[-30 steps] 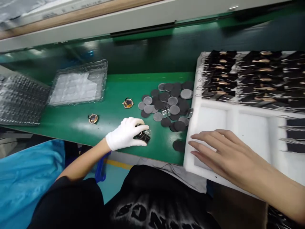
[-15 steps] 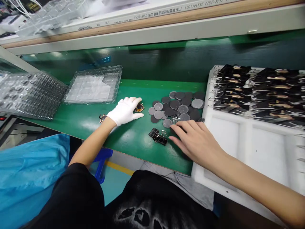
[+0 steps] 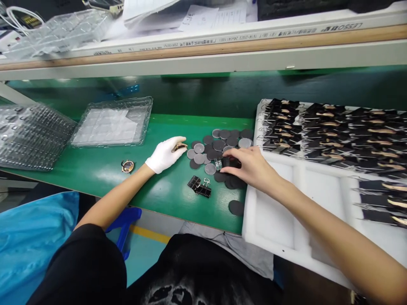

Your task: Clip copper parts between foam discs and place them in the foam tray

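My left hand (image 3: 163, 156), in a white glove, grips a watch case (image 3: 179, 147) with a gold-coloured rim, tilted between thumb and fingers just over the green bench. To its left lies another round watch case (image 3: 127, 166). My bare right hand (image 3: 254, 167) curls over the right part of a pile of round black and clear discs (image 3: 218, 145). Its thumb and forefinger close round a short row of dark discs (image 3: 225, 162) on edge, partly hidden by the fingers. Black binder clips (image 3: 199, 186) lie between the hands, nearer to me.
A white foam tray (image 3: 251, 216) at the right holds rows of black-strapped pieces with gold-coloured parts (image 3: 326, 114). A clear plastic tray (image 3: 111, 123) and a stack of clear trays (image 3: 32, 137) stand left. A shelf edge (image 3: 203, 48) runs across the back; one disc (image 3: 236, 207) lies near the foam tray.
My left hand has tilted up the watch case that lay flat under its fingers. My right hand has moved from beside the discs onto them and closed its fingers. The view has shifted right.
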Motion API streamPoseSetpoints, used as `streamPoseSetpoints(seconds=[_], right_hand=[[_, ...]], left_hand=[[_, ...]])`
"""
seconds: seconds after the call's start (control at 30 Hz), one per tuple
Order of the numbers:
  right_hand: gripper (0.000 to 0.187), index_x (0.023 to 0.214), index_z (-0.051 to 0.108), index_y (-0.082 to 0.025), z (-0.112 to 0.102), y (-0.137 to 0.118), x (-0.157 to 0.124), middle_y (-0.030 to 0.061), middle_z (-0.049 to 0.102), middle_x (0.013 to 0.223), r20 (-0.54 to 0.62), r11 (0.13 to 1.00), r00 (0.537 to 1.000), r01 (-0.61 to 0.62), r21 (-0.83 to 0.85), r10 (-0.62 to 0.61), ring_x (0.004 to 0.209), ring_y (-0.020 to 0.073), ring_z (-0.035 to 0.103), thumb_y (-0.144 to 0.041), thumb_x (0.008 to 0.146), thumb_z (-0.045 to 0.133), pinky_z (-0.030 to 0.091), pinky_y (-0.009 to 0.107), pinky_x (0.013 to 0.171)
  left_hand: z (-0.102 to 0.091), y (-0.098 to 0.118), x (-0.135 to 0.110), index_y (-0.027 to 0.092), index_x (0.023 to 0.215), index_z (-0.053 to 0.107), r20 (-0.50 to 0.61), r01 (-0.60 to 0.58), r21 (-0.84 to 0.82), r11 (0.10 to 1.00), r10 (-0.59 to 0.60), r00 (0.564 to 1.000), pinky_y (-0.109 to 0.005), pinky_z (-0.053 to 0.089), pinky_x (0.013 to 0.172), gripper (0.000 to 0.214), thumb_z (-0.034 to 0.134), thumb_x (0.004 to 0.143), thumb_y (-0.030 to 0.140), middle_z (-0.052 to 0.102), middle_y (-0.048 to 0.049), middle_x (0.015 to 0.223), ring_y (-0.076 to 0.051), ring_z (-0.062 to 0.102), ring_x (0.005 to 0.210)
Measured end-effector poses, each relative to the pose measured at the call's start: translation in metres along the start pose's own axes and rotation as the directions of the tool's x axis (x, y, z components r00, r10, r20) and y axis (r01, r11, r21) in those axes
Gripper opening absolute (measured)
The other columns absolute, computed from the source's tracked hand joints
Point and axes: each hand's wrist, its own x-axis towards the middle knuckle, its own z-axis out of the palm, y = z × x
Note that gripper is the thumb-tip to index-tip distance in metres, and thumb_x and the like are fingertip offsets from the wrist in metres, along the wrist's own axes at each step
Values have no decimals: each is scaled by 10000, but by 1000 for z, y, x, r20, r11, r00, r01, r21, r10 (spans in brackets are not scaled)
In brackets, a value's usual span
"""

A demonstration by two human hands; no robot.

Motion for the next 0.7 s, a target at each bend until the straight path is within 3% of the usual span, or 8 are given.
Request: streamPoseSetpoints(seconds=[0.07, 0.13, 0.27, 0.43, 0.57, 0.7], right_hand=[[304, 1113, 718, -212, -6, -1, 0, 53, 790, 977, -74, 990, 997, -15, 143, 25, 899, 261, 747, -364, 879, 838, 520, 417, 861], [315, 1139, 737, -227, -11, -5, 1, 53, 789, 1034, -163, 948, 983, -29, 317, 84, 892, 240, 745, -386, 880, 822, 569, 395, 833], [318, 1172, 760, -255, -17, -17, 2, 63, 743, 1109, -330, 848, 929, 34, 528, 169, 821, 189, 719, -429, 907, 786, 626, 362, 762], [420, 1234, 715, -264, -22, -17, 1, 71, 680, 1061, -549, 957, 834, 116, 264, 51, 748, 171, 645, -464, 885, 837, 609, 337, 628], [397, 1164, 627, -232, -21, -13, -2, 110, 668, 1115, -627, 992, 773, 128, 3, -97, 918, 228, 687, -400, 882, 851, 622, 331, 645], [620, 1374, 434, -260, -13, -7, -5, 160, 599, 1319, -575, 984, 808, 176, 25, -129, 816, 181, 677, -393, 910, 822, 588, 305, 553]], left_hand=[[-1, 20, 1, 180, 1276, 674, -38, 84, -253, 964, -97, 995, -313, 590, 830, 392, 625, 944, 384, 784, -81, 1139, -164, 727, 831], [-5, 46, 5, 152, 1296, 660, 38, 122, -484, 867, -118, 992, -274, 572, 682, 436, 572, 976, 434, 786, -88, 1059, -129, 690, 681], [-10, 98, 23, 115, 1357, 643, 173, 74, -643, 763, 50, 984, -240, 539, 619, 528, 543, 1012, 503, 769, -82, 912, -135, 695, 677], [-3, 136, 35, 136, 1322, 662, 174, -59, -643, 763, 221, 960, -250, 570, 688, 445, 478, 1049, 435, 771, -101, 1135, -143, 720, 777], [5, 144, 26, 161, 1337, 666, 164, -162, -559, 813, 300, 940, -307, 561, 1026, 414, 439, 1069, 379, 736, -93, 1326, -207, 712, 1167], [12, 142, 15, 176, 1407, 609, 218, -208, -482, 851, 346, 913, -319, 505, 1139, 411, 483, 1052, 341, 682, -77, 1437, -207, 653, 1310]])
